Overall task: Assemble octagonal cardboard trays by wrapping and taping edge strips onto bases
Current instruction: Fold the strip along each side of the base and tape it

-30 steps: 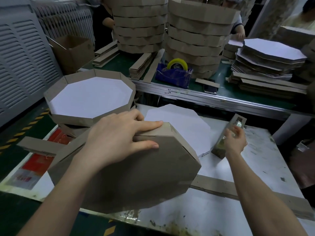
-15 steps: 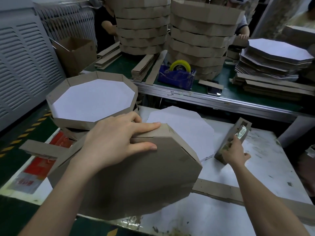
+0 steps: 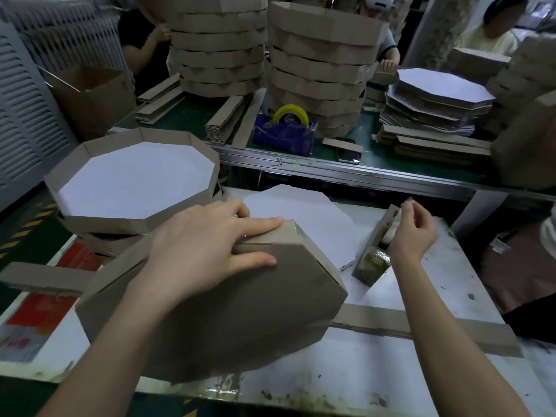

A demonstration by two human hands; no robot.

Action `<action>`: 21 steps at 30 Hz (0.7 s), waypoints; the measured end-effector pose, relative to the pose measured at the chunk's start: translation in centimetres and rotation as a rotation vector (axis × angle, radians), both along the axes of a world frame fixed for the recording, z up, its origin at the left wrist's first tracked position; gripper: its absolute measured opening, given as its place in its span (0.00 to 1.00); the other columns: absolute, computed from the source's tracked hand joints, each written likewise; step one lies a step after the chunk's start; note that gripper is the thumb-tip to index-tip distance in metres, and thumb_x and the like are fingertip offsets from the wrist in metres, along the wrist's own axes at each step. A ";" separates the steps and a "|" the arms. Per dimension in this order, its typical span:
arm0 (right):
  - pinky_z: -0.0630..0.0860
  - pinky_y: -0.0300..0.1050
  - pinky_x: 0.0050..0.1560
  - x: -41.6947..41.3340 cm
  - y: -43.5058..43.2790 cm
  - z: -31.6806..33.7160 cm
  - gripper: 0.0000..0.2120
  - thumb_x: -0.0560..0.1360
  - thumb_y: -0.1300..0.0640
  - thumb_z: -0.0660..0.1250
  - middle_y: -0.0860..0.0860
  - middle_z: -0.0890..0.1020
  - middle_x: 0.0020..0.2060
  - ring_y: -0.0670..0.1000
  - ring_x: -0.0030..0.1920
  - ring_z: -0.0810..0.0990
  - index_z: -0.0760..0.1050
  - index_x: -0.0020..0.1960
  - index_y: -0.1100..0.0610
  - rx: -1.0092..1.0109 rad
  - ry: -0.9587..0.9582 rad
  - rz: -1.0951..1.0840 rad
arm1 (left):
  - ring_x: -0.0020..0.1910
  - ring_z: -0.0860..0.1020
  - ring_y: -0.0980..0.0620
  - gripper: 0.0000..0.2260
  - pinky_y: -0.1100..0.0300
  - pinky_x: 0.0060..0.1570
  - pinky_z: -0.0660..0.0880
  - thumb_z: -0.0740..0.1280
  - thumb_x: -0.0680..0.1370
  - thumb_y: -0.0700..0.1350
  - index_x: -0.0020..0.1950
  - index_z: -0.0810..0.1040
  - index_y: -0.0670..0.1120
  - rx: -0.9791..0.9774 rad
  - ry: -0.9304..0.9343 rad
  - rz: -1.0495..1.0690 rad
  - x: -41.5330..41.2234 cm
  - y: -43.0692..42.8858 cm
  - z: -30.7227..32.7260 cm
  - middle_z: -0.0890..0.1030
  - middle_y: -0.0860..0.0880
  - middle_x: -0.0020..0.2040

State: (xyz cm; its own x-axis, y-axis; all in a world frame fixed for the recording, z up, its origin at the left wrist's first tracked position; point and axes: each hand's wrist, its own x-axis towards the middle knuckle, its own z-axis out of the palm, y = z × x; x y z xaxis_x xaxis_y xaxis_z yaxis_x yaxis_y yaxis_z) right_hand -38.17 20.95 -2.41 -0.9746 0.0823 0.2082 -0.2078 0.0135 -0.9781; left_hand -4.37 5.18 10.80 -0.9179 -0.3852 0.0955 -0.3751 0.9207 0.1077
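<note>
A brown octagonal tray (image 3: 240, 314) lies upside down on the white worktable (image 3: 421, 383), its edge strip wrapped around the base. A loose strip end (image 3: 39, 278) sticks out to the left. My left hand (image 3: 204, 254) presses on the tray's far edge, index finger along the strip and thumb on the base. My right hand (image 3: 412, 233) pinches a bit of tape (image 3: 407, 203) above the cardboard-cased tape dispenser (image 3: 374, 254) that stands right of the tray. White octagonal bases (image 3: 304, 215) lie behind the tray.
A finished tray (image 3: 132, 179) tops a stack at the left. A loose strip (image 3: 421, 326) lies across the table at the right. Beyond a metal rail (image 3: 361, 173) stand tall tray stacks (image 3: 319, 64), strip bundles, a blue dispenser with yellow tape (image 3: 285, 130), base piles (image 3: 436, 97) and other people.
My right hand has gone from gripping the dispenser's side to rising above its top, pinching tape between the fingertips. My left hand stays on the tray's edge.
</note>
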 end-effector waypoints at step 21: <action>0.76 0.47 0.49 2.9 1.9 -7.6 0.10 0.81 0.58 0.64 0.55 0.78 0.51 0.55 0.47 0.77 0.77 0.59 0.62 0.087 -0.554 -0.175 | 0.50 0.70 0.59 0.30 0.62 0.39 0.61 0.44 0.66 0.77 0.68 0.56 0.77 0.018 0.006 0.029 1.9 0.6 0.1 0.69 0.63 0.56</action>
State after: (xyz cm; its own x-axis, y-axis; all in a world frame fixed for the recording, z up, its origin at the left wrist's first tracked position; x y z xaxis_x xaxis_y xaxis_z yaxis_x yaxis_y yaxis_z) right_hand -35.23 22.80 -10.04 -0.9134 0.2573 -0.3153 0.3467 0.0864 -0.9340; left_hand -2.44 5.82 10.88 -0.9057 -0.4134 0.0937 -0.4010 0.9073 0.1267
